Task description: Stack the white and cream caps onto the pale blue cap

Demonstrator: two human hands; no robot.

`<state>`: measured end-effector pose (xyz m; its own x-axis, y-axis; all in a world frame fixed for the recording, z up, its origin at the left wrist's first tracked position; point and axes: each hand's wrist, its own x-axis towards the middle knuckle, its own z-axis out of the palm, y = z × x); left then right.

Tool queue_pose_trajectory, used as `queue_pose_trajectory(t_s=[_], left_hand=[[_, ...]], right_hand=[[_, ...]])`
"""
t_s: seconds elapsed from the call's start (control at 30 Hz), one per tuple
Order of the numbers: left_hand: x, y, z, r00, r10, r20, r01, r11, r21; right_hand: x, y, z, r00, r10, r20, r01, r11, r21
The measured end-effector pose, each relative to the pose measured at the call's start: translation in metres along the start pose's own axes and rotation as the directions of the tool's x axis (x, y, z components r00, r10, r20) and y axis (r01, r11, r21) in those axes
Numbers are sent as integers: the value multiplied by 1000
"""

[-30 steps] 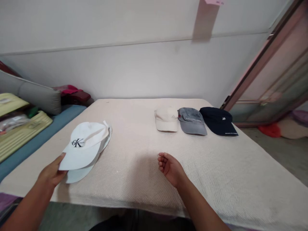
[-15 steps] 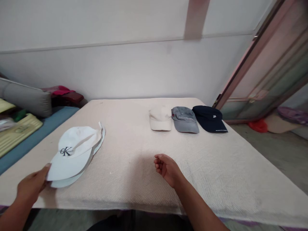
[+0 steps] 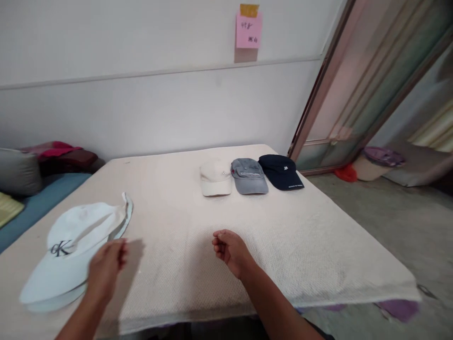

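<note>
While the left hand (image 3: 106, 267) hovers over the near left part of the tabletop (image 3: 311, 245), blurred and with its fingers loosely bent, it holds nothing; it sits just beside the right edge of the white cap (image 3: 67, 248), though whether it touches the cap cannot be told. That cap, marked with a dark logo on its front, lies by the near left corner with its brim towards the near edge, stacked on a second pale cap (image 3: 124, 222) whose rim peeks out beneath and behind it. The right hand (image 3: 230, 250) is near the middle of the near edge, fingers curled in towards the palm and empty, well apart from every cap. Towards the far edge, a row of three caps lies side by side: a cream cap (image 3: 214, 177), a grey cap (image 3: 247, 175) touching it, and a navy cap (image 3: 280, 171) nearest the far right corner. A pink note (image 3: 248, 30) is stuck on the wall behind.
</note>
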<state>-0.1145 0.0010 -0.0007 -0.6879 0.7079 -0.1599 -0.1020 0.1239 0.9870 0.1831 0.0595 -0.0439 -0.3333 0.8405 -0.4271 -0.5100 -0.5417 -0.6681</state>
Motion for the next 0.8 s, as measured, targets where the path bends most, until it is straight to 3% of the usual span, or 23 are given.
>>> queue_pose_trajectory(t_s=[0.07,0.2,0.3,0.4,0.5,0.6,0.7,0.8], left_hand=[[-7,-16,58,980,-83,181,98,992,-75],[-18,-41,159,896,-206,393,285,946,-154],[-12,-53,217,838,-268,475,399,895,-199],[2,-57,260,809,-293,509,465,849,-250],[14,-57,289,817,-295,495,485,816,-315],[20,-56,304,839,-288,462,479,792,-377],[16,-55,303,866,-277,417,457,776,-434],[0,-55,284,875,-284,392,456,756,-470]], right_hand=[[0,-2,-4,1000,-10,-16,10,1000,18],[0,-9,-13,999,-28,-35,29,998,51],[-1,-15,-19,998,-44,-39,46,997,66],[-3,-21,-22,998,-46,-52,51,995,86],[-5,-24,-25,997,-47,-56,52,994,93],[-7,-26,-26,998,-44,-47,48,994,93],[-9,-28,-27,998,-43,-46,47,995,89],[-9,-27,-28,998,-38,-49,42,996,83]])
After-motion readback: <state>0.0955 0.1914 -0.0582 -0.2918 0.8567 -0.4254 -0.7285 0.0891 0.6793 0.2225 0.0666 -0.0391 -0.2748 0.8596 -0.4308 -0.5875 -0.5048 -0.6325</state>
